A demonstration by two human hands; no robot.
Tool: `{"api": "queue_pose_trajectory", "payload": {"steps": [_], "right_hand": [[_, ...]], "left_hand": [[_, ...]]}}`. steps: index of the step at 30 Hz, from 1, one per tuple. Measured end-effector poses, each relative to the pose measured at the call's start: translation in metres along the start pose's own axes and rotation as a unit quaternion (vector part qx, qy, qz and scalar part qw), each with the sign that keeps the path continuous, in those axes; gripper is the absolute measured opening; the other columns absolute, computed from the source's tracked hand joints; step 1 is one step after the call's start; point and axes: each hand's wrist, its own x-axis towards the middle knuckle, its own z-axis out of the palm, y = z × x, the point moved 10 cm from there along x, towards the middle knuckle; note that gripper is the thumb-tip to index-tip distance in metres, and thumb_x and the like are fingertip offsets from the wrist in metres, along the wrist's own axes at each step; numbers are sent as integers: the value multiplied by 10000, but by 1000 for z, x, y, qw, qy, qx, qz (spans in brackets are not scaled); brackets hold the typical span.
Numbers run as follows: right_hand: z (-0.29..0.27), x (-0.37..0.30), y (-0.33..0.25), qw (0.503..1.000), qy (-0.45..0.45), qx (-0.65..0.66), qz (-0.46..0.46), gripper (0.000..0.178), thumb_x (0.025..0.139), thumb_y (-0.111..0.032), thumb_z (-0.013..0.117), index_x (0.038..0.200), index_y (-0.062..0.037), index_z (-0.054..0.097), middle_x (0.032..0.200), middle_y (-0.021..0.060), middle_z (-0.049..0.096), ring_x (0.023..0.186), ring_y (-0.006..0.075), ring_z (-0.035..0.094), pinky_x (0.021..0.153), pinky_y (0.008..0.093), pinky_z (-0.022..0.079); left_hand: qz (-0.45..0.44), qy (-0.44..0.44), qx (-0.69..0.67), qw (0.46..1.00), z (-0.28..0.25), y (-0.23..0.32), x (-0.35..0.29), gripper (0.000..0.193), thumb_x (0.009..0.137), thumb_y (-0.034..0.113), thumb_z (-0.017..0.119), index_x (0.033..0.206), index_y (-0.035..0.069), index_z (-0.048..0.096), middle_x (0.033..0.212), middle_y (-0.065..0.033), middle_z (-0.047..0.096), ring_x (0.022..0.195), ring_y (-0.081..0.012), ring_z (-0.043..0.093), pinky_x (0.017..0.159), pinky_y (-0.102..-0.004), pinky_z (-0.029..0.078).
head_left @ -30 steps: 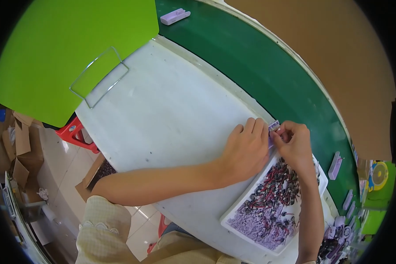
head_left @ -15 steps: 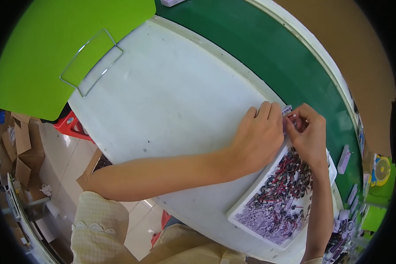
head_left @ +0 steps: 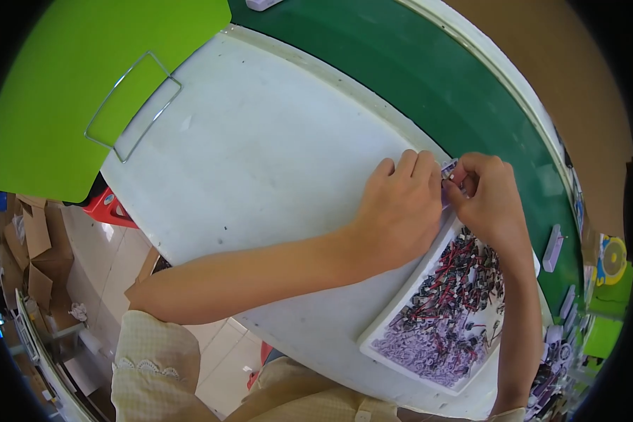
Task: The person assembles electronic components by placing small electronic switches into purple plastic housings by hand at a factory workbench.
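Note:
My left hand (head_left: 403, 204) is closed around a small light-purple plastic casing (head_left: 449, 169) at the edge of the white table. Only the casing's upper end and a narrow strip show between my hands. My right hand (head_left: 487, 193) meets it from the right, thumb and forefinger pinched at the casing with a tiny pale piece between them, too small to name. Below both hands lies a white tray (head_left: 373, 346). It holds small purple plastic parts (head_left: 429, 355) at its near end and dark components with red and black wires (head_left: 457, 281) further up.
A green conveyor belt (head_left: 415, 77) curves along the table's far side. On it lie purple casings like this one (head_left: 553, 247). A bright green panel (head_left: 91, 77) and a bent wire handle (head_left: 123, 158) stand at the left. Cardboard boxes (head_left: 46, 239) sit on the tiled floor.
My right fingers have shifted from just beside the casing's end onto it. The whole view has moved slightly; my left hand keeps its hold.

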Motion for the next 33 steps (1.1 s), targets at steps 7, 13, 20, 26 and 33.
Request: {"api": "queue_pose_trajectory", "payload": {"steps": [7, 13, 20, 26, 33], "right_hand": [[-4, -3, 13, 997, -9, 33, 73, 157, 756, -50, 713, 715, 65, 615, 558, 133, 559, 500, 156, 502, 509, 315, 400], [-9, 1, 11, 998, -37, 42, 25, 154, 772, -53, 710, 755, 80, 636, 587, 142, 588, 522, 168, 532, 526, 317, 422], [-8, 1, 0, 1000, 13, 9, 8, 116, 709, -31, 688, 732, 68, 633, 621, 185, 608, 563, 256, 611, 578, 345, 480], [-3, -3, 8, 997, 1, -5, 74, 109, 678, -29, 687, 689, 48, 610, 585, 172, 584, 530, 255, 594, 544, 350, 459], [-4, -3, 13, 996, 8, 8, 87, 112, 689, -29, 692, 701, 46, 609, 560, 136, 569, 495, 206, 556, 515, 332, 430]], "left_hand": [[9, -3, 15, 1000, -3, 3, 2, 418, 707, 237, 702, 1009, -14, 559, 884, -98, 507, 845, -228, 517, 681, -338, 426], [23, 1, 22, 999, 0, 7, 2, 422, 724, 239, 696, 1026, -19, 553, 876, -96, 504, 824, -225, 512, 659, -336, 412], [20, 6, 29, 999, -2, 7, 1, 458, 705, 235, 691, 1052, -33, 561, 869, -94, 499, 802, -223, 503, 647, -336, 406], [20, 22, 18, 999, -3, 5, 1, 465, 683, 226, 687, 1046, -36, 561, 870, -96, 499, 800, -225, 501, 650, -336, 406], [20, 22, 18, 999, -4, 6, 2, 485, 680, 227, 692, 1059, -48, 566, 868, -100, 503, 799, -226, 505, 650, -329, 411]]}}
